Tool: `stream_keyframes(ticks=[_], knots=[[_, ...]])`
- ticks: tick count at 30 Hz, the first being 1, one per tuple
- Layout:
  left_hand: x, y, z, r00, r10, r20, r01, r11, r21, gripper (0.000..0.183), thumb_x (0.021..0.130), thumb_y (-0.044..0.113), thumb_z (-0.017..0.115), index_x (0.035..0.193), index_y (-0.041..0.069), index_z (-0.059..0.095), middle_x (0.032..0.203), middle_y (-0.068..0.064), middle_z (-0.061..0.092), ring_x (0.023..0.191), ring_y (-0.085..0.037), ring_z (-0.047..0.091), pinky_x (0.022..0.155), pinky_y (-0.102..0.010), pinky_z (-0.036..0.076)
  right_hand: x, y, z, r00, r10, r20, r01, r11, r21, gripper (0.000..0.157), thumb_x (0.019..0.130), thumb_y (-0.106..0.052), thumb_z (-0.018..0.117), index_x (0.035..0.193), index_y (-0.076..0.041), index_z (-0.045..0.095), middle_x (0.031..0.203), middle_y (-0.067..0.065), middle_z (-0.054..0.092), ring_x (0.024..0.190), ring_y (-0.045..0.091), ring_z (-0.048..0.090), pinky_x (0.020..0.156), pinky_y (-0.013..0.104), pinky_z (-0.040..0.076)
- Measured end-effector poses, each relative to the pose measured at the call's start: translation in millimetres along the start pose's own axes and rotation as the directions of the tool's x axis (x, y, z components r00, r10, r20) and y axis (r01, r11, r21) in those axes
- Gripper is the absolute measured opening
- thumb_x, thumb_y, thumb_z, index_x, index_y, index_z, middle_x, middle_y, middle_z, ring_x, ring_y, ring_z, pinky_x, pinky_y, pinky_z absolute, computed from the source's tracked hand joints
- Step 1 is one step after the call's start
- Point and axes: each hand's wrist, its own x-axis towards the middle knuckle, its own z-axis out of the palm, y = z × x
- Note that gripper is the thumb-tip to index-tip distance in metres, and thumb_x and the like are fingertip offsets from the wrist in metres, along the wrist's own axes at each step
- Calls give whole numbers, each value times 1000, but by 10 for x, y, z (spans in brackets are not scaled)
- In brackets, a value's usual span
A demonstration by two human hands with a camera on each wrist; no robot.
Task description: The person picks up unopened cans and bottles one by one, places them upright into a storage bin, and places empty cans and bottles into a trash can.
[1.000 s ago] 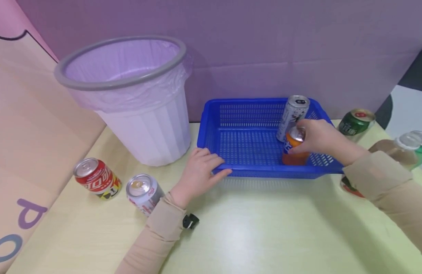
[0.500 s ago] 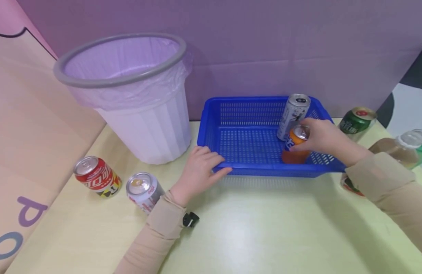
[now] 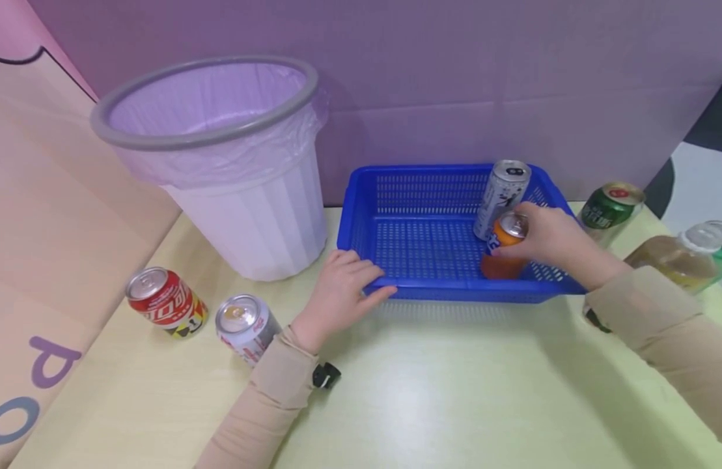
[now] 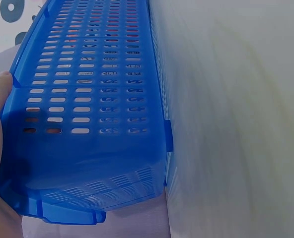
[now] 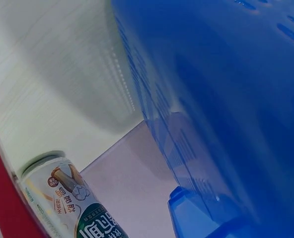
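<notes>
A blue plastic basket with slotted walls stands on the table. My left hand grips its near left corner, fingers over the rim; in the left wrist view a fingertip shows at that rim. Inside the basket, at the right, my right hand holds an orange soda can upright between thumb and fingers, close to the near wall. Just behind it stands a taller white patterned can. The right hand itself is out of sight in the right wrist view, where the blue basket wall fills much of the picture.
A white bin with a grey rim and plastic liner stands left of the basket. A red can and a silver can stand at the left. To the right are a green-topped can and bottles, partly behind the right sleeve.
The orange can and my right hand have shifted slightly, and more of the can's lid shows than a second ago. My left hand stays on the basket rim.
</notes>
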Motion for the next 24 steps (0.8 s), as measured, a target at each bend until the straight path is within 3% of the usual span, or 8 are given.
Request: stream_keyframes(ticks=[7,24], knots=[[0,10,-14,1000,-14,18,14,1000,1,28,84,39,66,87,12,71,82,1,72,72,-15,53,79,-33,39,-30,-35,20,1000,9,-16,-8,999,40,63,71,-38,78,107,6,51,93,22,62,75,29,61,66,46,50],[-10,-6,9,1000,4,-3,-4,1000,12,29,83,40,66,87,12,71,81,2,71,72,-16,53,78,-33,39,-65,-37,61,999,15,-41,-13,998,55,67,72,-39,78,110,7,49,95,23,62,76,30,62,67,46,50]])
